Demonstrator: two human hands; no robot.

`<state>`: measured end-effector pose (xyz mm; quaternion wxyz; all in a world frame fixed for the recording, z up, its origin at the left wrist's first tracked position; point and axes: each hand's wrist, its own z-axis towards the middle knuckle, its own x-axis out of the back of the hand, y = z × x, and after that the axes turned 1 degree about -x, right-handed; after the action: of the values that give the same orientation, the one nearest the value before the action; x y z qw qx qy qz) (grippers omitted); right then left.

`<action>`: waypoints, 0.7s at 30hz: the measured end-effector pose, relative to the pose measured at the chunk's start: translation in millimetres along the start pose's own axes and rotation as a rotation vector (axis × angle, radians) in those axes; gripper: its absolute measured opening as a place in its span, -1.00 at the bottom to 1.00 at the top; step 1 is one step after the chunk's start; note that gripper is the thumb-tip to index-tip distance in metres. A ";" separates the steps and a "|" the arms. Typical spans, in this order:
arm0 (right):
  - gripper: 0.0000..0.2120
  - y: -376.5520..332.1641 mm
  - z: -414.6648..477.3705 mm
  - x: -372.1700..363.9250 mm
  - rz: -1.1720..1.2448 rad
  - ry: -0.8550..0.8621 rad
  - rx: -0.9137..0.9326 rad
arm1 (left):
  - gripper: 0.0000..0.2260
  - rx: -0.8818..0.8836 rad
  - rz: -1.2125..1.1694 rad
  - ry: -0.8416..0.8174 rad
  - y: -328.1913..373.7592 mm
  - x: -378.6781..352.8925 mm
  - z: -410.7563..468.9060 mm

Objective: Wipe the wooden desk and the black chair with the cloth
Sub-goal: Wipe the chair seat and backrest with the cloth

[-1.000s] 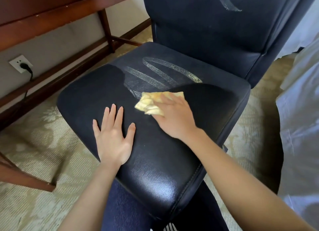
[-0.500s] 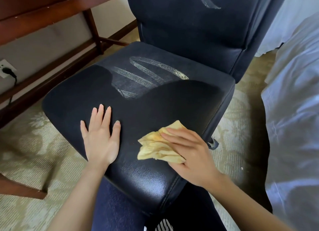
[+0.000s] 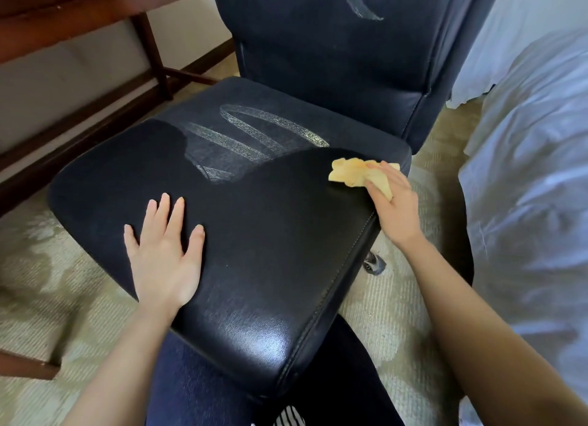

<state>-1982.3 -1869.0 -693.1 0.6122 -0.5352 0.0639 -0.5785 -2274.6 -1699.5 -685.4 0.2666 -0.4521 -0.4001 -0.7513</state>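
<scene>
The black chair point(image 3: 264, 221) fills the middle of the view, its seat towards me and its backrest behind. Pale looping streaks mark the seat's far half, and one more marks the backrest. My left hand point(image 3: 164, 250) lies flat on the seat's near left part, fingers straight and spread. My right hand point(image 3: 393, 199) holds a crumpled yellow cloth point(image 3: 353, 172) against the seat's right edge, fingers curled over it. Part of the cloth is hidden under the hand. The wooden desk point(image 3: 63, 18) shows at the top left, only its underside and a leg in view.
A bed with white sheets point(image 3: 525, 171) stands close on the right of the chair. Patterned beige carpet point(image 3: 47, 298) covers the floor. A chair caster point(image 3: 374, 263) peeks out below the seat's right edge. My dark trouser legs point(image 3: 191, 387) are under the seat's front.
My right hand has swept the cloth from the seat's middle to its near part, then out to the right edge. My left hand has stayed flat on the seat.
</scene>
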 end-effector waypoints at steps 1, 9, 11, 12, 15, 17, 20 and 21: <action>-0.71 1.2 7.6 -0.7 0.004 0.002 -0.026 | -0.56 -0.002 0.002 0.000 0.8 0.0 -0.3; -0.69 11.4 58.6 -0.9 -0.076 -0.011 -0.228 | -0.54 0.022 -0.002 0.036 10.1 -2.9 -6.8; -0.71 4.2 55.3 -2.9 -0.113 -0.006 -0.190 | -0.54 0.034 0.004 0.044 12.7 -4.2 -8.6; -0.72 -0.6 49.8 -3.7 -0.117 -0.009 -0.155 | -0.53 0.037 0.009 0.044 13.3 -4.6 -9.0; -0.69 -13.4 20.5 -5.7 -0.120 -0.038 -0.093 | -0.53 0.044 0.016 0.045 13.3 -5.9 -8.7; -0.63 -22.9 -7.0 -7.2 -0.153 -0.056 -0.119 | -0.53 0.042 0.023 0.050 12.5 -6.8 -8.6; -0.61 -42.8 -50.8 -5.9 -0.134 -0.098 0.016 | -0.53 0.039 0.024 0.060 12.6 -8.0 -8.7; -0.60 -49.9 -64.5 -4.3 -0.124 -0.116 0.087 | -0.54 0.039 0.023 0.062 13.0 -8.2 -8.5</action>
<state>-2060.6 -1891.1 -686.0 0.6007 -0.5435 -0.0300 -0.5856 -2265.0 -1713.3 -690.4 0.2966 -0.4278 -0.4009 -0.7539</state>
